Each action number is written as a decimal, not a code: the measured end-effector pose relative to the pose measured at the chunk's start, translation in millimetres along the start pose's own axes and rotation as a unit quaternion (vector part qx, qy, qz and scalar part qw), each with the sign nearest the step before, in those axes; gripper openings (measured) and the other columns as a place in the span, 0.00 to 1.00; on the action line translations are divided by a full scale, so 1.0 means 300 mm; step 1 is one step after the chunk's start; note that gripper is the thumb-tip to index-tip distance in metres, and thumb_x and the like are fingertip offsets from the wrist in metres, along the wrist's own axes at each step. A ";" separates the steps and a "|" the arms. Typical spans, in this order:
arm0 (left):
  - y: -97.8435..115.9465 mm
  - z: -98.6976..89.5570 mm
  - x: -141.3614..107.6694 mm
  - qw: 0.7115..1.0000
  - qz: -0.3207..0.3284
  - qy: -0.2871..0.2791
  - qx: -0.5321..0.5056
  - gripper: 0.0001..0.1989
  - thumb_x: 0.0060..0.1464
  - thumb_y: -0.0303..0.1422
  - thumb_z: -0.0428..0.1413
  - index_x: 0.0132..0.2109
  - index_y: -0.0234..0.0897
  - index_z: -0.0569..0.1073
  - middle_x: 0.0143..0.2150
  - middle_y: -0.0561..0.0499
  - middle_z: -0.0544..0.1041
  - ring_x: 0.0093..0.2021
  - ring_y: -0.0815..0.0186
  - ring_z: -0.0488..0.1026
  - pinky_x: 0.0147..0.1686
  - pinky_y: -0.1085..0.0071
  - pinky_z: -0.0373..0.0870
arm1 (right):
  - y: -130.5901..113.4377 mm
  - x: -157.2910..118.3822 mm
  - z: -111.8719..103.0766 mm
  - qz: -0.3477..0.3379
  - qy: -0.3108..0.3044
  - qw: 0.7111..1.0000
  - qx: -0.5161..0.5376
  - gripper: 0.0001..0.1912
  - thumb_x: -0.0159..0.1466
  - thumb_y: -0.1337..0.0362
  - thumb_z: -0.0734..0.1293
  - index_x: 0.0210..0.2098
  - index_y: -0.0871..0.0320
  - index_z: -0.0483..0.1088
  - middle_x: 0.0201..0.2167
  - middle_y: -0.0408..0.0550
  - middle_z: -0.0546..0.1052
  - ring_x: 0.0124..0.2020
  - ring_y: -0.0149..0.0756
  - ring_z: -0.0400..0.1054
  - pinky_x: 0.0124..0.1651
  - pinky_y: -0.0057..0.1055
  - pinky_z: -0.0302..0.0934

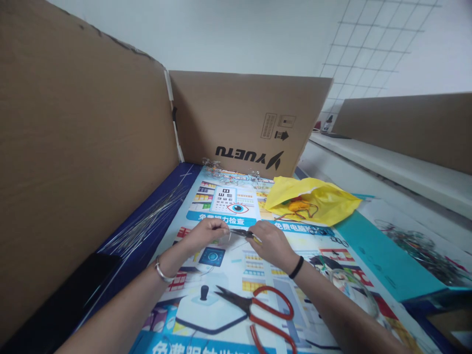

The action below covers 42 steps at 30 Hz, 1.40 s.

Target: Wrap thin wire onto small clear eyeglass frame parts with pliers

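Pliers (240, 232) are located above the middle of a printed sheet (236, 275), between the two hands and beyond a pair of scissors (246, 307). The scissors lie nearest, with dark blades directed to the left and red looped handles to the right. Next in depth are the wrists: a silver-coloured bangle (161, 270) encircles the left, a black band (296, 267) the right.

The right hand (272, 243) is closed around the pliers' handles. The left hand (208, 234) is pinched narrow at the nose end, with its fingertips on a thin wire (230, 237). The pliers are small and dark, with a slim nose directed toward the left hand; a yellow part of the grip shows beside the right fingers. The wire is pale and fine, and a short length of it hangs below the nose. Whether the jaws clamp the wire cannot be determined at this scale.

To the left, long silvery wires (151, 219) lie in a loose bundle on a blue surface. Beyond the right hand, a yellow bag (328, 201) lies with its mouth open, showing orange contents. Farther back, small clear pieces (228, 173) are heaped before an upright cardboard panel (228, 113) bearing inverted "YUETU" lettering.
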<state>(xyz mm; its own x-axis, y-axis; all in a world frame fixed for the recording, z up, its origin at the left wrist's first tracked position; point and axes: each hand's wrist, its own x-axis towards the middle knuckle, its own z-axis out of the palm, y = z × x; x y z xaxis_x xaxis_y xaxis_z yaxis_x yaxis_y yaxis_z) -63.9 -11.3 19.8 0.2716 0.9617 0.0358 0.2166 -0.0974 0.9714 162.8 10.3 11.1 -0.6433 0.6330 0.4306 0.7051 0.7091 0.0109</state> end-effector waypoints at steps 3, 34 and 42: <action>0.003 0.000 -0.002 1.000 0.005 -0.004 -0.005 0.10 0.46 0.38 0.55 0.29 0.33 0.71 0.24 0.54 0.66 0.25 0.72 0.58 0.26 0.75 0.54 | 0.002 -0.002 0.004 -0.019 0.025 0.999 -0.014 0.07 0.60 0.62 0.61 0.34 0.58 0.68 0.31 0.49 0.70 0.37 0.36 0.61 0.39 0.30 0.53; 0.023 0.006 -0.015 0.993 -0.032 -0.043 -0.105 0.11 0.44 0.37 0.57 0.29 0.33 0.69 0.23 0.56 0.62 0.24 0.73 0.54 0.25 0.76 0.51 | 0.007 -0.004 0.004 -0.044 0.093 0.995 -0.011 0.06 0.60 0.63 0.62 0.32 0.59 0.68 0.28 0.48 0.69 0.34 0.35 0.61 0.37 0.30 0.53; 0.034 0.008 -0.018 0.994 -0.030 -0.037 -0.101 0.10 0.44 0.37 0.57 0.29 0.33 0.69 0.23 0.57 0.62 0.24 0.74 0.54 0.25 0.76 0.51 | 0.000 -0.004 0.008 -0.030 0.078 0.996 -0.001 0.07 0.60 0.62 0.62 0.33 0.59 0.68 0.29 0.48 0.69 0.34 0.35 0.61 0.37 0.30 0.54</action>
<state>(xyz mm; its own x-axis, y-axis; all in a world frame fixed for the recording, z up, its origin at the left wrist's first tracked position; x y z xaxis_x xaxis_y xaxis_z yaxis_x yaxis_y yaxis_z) -61.1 -17.9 28.9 0.3342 0.9419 -0.0328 0.0435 0.0193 0.9989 163.0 10.3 8.5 -0.6307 0.5326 0.5644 0.6671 0.7437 0.0436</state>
